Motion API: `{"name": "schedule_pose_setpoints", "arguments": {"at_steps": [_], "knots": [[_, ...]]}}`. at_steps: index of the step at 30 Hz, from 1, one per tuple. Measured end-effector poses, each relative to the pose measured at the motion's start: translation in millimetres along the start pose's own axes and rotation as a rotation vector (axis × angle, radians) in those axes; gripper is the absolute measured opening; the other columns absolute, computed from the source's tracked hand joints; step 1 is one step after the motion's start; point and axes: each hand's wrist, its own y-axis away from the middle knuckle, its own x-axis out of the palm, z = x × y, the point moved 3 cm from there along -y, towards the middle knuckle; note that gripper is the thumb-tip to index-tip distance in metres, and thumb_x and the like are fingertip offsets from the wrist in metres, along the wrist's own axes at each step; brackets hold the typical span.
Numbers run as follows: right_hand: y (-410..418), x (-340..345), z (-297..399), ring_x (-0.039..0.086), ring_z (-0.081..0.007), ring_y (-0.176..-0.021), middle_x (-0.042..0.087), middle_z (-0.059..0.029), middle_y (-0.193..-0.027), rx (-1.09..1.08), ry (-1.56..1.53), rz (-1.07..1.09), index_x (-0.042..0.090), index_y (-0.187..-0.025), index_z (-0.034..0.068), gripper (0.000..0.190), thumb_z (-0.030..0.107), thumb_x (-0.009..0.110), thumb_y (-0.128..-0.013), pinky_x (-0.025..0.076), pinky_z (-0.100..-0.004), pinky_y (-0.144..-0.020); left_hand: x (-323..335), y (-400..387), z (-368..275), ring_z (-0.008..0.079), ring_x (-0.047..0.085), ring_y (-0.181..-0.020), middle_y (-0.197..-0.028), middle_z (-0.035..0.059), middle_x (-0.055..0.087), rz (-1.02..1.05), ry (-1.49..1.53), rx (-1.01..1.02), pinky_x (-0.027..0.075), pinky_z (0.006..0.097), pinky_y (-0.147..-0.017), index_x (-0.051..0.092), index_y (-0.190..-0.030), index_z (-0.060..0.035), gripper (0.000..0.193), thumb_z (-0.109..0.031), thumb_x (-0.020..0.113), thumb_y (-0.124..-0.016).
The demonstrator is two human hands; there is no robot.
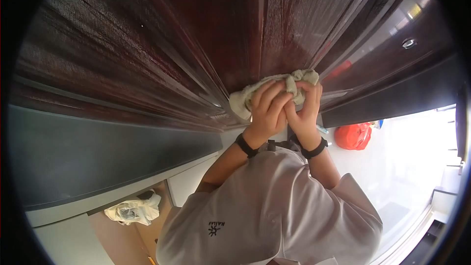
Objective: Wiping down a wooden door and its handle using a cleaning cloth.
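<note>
Both hands are together on a bunched, pale green-grey cloth (241,103), pressed against a dark reddish-brown panelled door (228,25). My left hand (270,106) has its fingers curled over the middle of the cloth. Touching it on the right, my right hand (305,105) grips the twisted right end, thumb towards the left hand. The cloth's left end sticks out past my left fingers. Pale streaks and a dull film show on parts of the door's surface. Each wrist wears a black band.
A round metal lock fitting (409,43) sits at the door's right. Dark grey panels (110,158) flank the door at both sides. A red plastic bag (353,136) lies on the pale floor at right. At lower left, a crumpled whitish bag (136,209) lies on a brown surface.
</note>
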Motion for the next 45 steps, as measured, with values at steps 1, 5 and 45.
{"name": "schedule_pose_setpoints", "arguments": {"at_steps": [1,5,45], "knots": [[4,-1,-9,0.054,-0.0393,-0.102,0.059,-0.0171,-0.107,-0.023,0.084,0.028,0.059,-0.112,0.005,0.039,0.012,0.071,-0.076,0.044,-0.0468,-0.091,3,3,-4,0.0352,0.059,-0.117,-0.130,0.0144,0.063,0.004,0.005,-0.002,0.044,0.0469,-0.102,0.069,-0.120,-0.0074,0.032,-0.009,0.062,-0.089],[35,-12,-85,0.063,-0.0400,-0.093,0.068,-0.0209,-0.098,0.232,0.122,0.065,0.067,-0.099,0.005,0.025,0.021,0.068,-0.079,0.050,-0.0472,-0.083,30,24,-30,0.0273,0.065,-0.113,-0.122,0.0075,0.067,0.385,0.075,0.146,0.048,0.0402,-0.099,0.071,-0.118,-0.0138,0.036,-0.009,0.067,-0.083],[101,15,-149,0.070,-0.0352,-0.086,0.074,-0.0129,-0.089,0.055,0.265,0.652,0.072,-0.084,0.014,0.020,0.033,0.066,-0.080,0.055,-0.0464,-0.076,61,45,-2,0.0282,0.064,-0.074,-0.085,0.0103,0.067,0.743,0.471,-0.177,0.050,0.0390,-0.068,0.069,-0.099,-0.0083,0.015,-0.008,0.061,-0.087]]}}
